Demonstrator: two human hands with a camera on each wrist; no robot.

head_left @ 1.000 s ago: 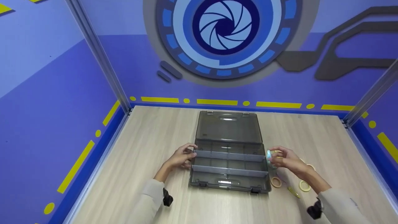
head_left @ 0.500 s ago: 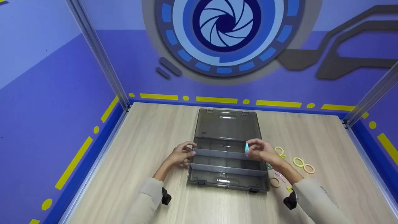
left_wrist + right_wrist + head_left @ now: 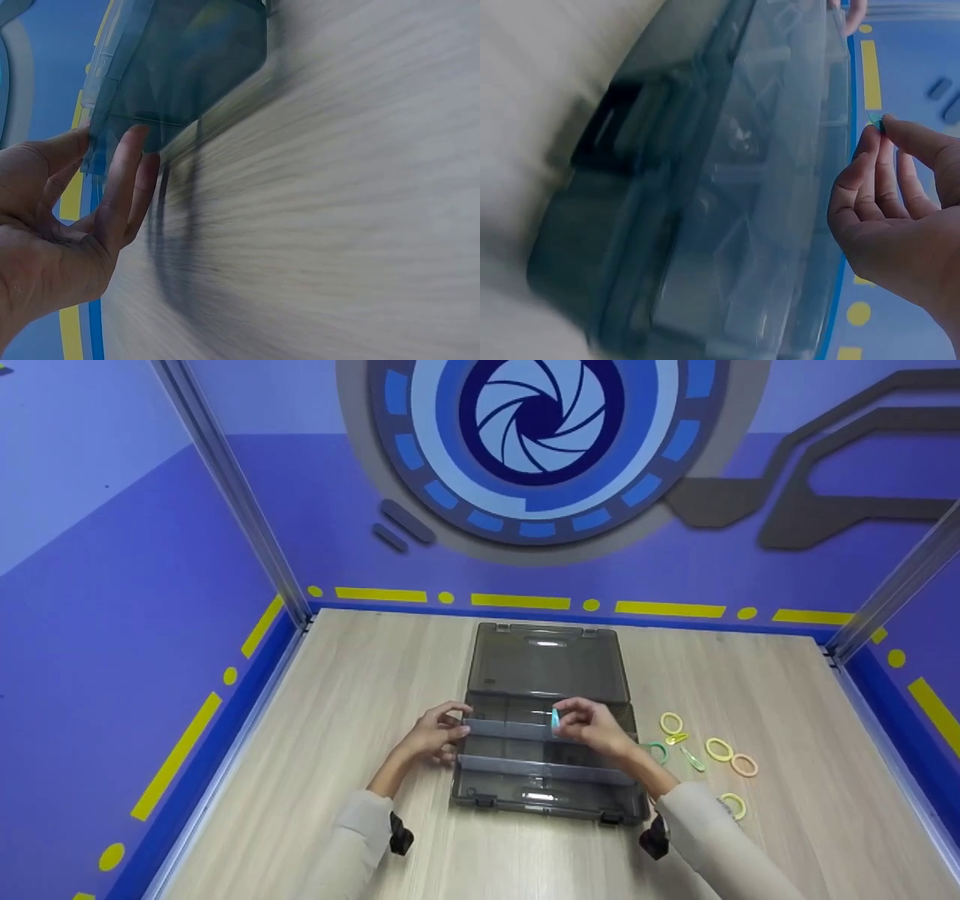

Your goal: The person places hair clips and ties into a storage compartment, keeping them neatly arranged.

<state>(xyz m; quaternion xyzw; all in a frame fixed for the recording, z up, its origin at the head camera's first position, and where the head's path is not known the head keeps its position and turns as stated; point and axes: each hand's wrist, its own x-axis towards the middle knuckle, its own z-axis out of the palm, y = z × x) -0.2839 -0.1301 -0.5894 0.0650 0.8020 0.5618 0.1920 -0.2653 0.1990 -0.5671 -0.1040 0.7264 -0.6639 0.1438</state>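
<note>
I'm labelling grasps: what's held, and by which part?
The right grip pinches a small turquoise item; which part is unclear. The left grip touches the box on its left.

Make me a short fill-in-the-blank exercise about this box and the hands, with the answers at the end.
The small turquoise piece is pinched by the ____ hand. In the head view, the left hand is at the ____ side of the box. The box's lid is ____. Inside run ____ long pale dividers.
Missing words: right; left; open; two.
</note>
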